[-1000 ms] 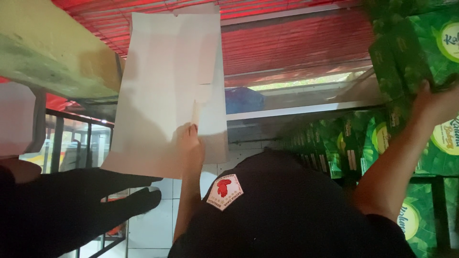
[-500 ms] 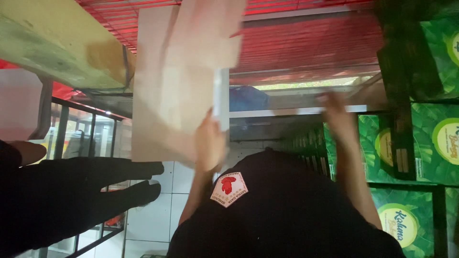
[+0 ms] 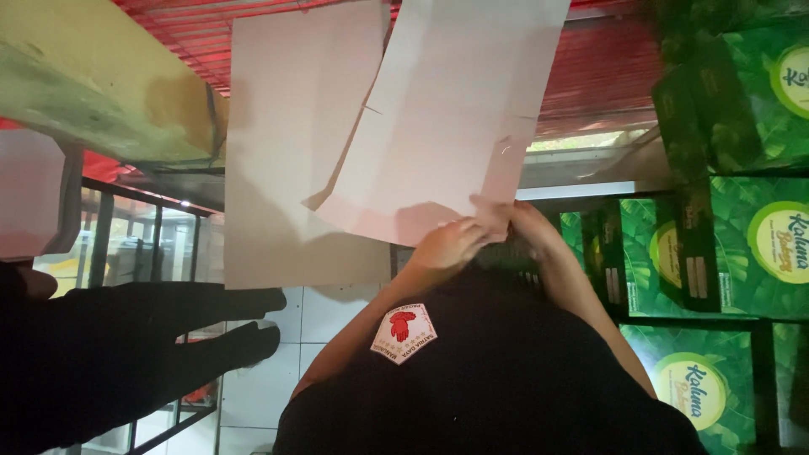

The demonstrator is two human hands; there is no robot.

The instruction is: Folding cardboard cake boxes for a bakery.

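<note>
Both hands pinch flat white die-cut cardboard blank at its near edge, centre | left hand, right hand clamped | I'd crease along scored lines | second white sheet behind, left.

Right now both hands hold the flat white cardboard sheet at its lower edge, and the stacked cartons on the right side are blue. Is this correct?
Not quite: the stacked cartons are green with a leaf pattern, not blue, as the head view shows. The rest holds: the left hand and the right hand both grip the flat white cardboard sheet at its lower edge.
</note>
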